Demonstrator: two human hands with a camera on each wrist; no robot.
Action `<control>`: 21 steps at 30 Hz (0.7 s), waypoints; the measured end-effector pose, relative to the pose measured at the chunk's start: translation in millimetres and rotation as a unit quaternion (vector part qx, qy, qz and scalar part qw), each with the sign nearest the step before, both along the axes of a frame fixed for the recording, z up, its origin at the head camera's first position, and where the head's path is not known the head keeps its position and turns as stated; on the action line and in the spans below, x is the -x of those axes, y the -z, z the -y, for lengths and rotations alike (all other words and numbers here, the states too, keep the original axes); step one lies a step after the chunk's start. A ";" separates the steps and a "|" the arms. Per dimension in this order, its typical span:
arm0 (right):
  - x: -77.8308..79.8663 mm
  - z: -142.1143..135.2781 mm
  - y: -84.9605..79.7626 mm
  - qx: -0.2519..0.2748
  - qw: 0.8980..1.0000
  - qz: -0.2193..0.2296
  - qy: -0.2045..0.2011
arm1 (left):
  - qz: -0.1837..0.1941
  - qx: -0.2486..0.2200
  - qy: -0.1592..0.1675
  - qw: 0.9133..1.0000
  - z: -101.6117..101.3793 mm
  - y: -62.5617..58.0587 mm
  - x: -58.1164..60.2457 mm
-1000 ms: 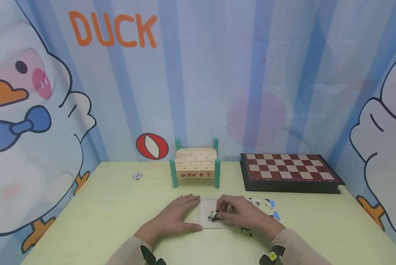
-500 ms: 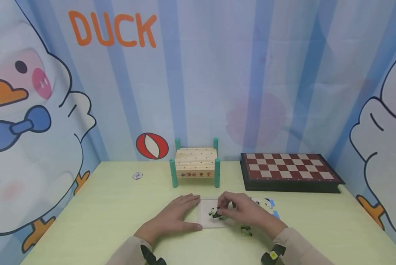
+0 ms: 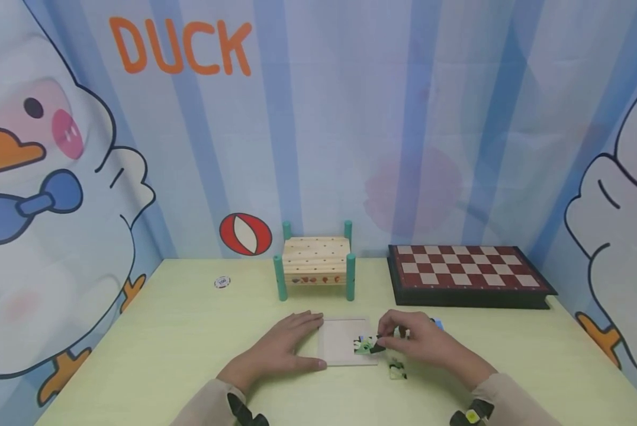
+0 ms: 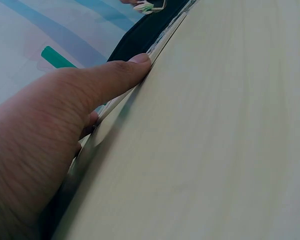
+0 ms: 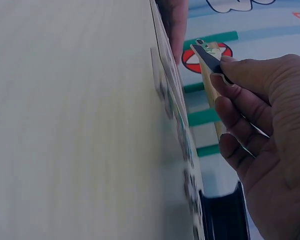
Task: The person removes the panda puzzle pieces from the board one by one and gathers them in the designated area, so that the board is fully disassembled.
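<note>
My right hand pinches a small puzzle piece between thumb and fingertips. The piece, printed in green, white and black, is raised over the right part of a flat square puzzle tray. In the right wrist view the piece stands tilted, well above the tabletop. My left hand rests at the tray's left edge, its fingers and thumb stretched out along the corners. The left wrist view has the thumb lying on that edge. A loose panda-print puzzle piece lies just right of the tray.
More puzzle pieces lie partly hidden behind my right hand. At the back stands a toy wooden bed with green posts. A chessboard box sits at the back right, and a round chip at the back left.
My right hand has moved to the right with the pinched puzzle piece, from over the tray's middle to its right side. The left hand has stayed in place.
</note>
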State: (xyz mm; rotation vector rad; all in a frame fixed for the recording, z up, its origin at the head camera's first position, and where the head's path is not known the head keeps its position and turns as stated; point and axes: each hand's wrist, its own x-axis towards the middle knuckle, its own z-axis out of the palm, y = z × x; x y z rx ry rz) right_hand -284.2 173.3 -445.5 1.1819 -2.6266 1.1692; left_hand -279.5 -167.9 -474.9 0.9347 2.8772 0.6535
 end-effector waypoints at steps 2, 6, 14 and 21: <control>-2.0 -10.5 0.0 0.000 1.000 0.010 0.012 | 0.000 -0.001 0.000 1.000 0.0 -0.3 0.0; -6.5 -30.1 0.7 -0.004 0.999 0.027 0.045 | 0.003 0.000 -0.001 1.000 0.0 -0.7 -0.3; -17.3 -61.8 2.1 -0.025 0.995 0.052 0.087 | 0.000 -0.001 0.002 1.000 0.1 0.7 -0.1; -16.4 -74.0 7.1 -0.038 0.997 0.048 0.042 | -0.001 -0.002 0.004 1.000 0.2 -0.7 0.3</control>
